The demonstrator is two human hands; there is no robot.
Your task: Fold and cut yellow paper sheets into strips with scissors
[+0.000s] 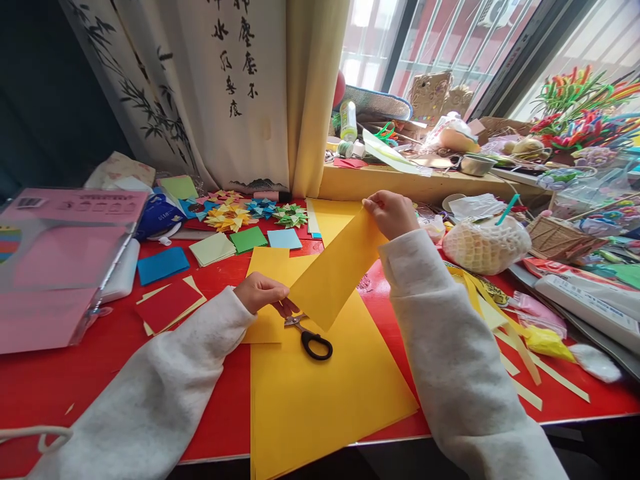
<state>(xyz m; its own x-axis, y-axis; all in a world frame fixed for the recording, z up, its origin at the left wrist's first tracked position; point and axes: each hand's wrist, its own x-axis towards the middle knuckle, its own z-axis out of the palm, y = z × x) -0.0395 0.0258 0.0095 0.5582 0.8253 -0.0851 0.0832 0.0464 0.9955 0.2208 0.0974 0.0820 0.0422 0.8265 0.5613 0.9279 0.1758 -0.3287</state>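
Head view | left hand [260,292] pinches near end of yellow paper strip [335,273] | right hand [390,213] pinches far end | strip raised above scissors [310,337] on yellow sheets [320,393], red counter [100,373]

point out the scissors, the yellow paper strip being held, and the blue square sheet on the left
scissors [316,345]: head view, on the black handle loops.
yellow paper strip [336,272]: head view, middle of the strip, held between both hands.
blue square sheet [163,264]: head view, centre of the sheet lying on the red table.
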